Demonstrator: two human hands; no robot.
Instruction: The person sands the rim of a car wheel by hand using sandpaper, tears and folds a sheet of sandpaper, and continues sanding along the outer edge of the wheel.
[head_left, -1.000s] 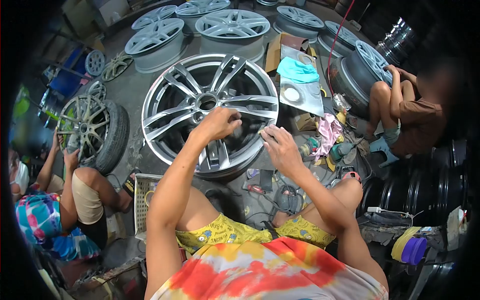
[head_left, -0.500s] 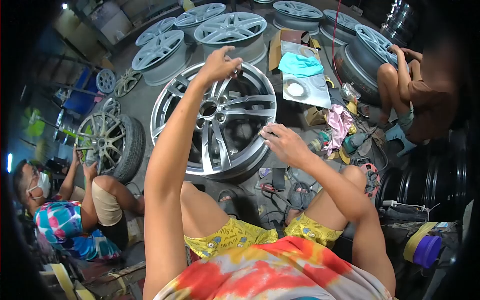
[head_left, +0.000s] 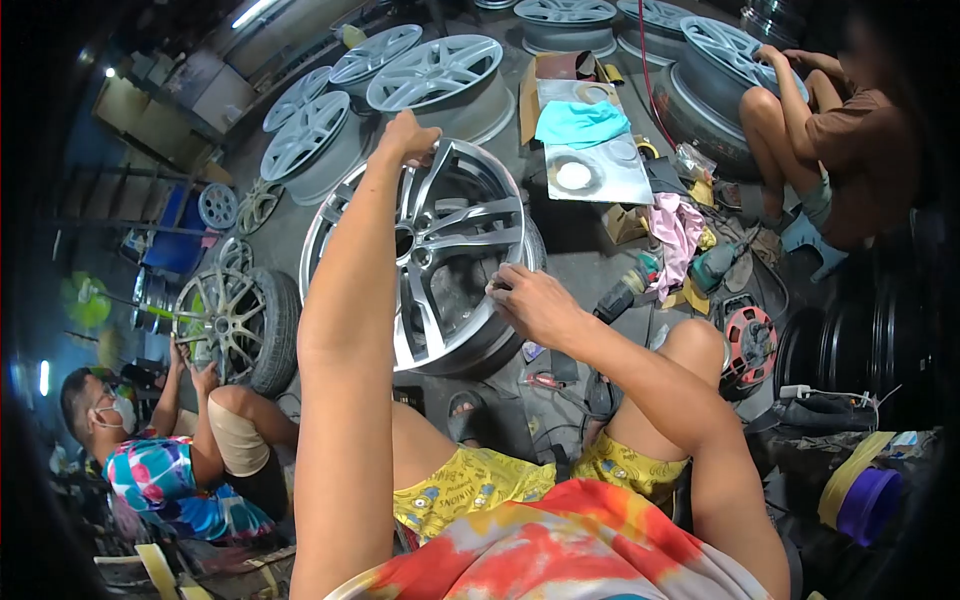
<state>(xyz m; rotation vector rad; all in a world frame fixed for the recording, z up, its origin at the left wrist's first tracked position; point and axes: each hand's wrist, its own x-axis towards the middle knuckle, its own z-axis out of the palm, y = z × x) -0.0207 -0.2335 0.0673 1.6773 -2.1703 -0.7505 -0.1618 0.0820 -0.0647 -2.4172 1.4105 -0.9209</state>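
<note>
wheel (head_left: pixel 470 241): right out front, sitting tilted | left hand (head_left: pixel 408 140): fingers curled over the far edge, grip's hidden tbh | right hand (head_left: pixel 535 305): fingers half-bent at the right edge, can't tell if anything's pinched — spread like that probably for steadying

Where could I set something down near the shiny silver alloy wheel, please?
Grey floor is bare between the wheel and the black-and-green power tool, in front of the silvery rectangular sheet. It is crowded around the crumpled pink cloth.
</note>
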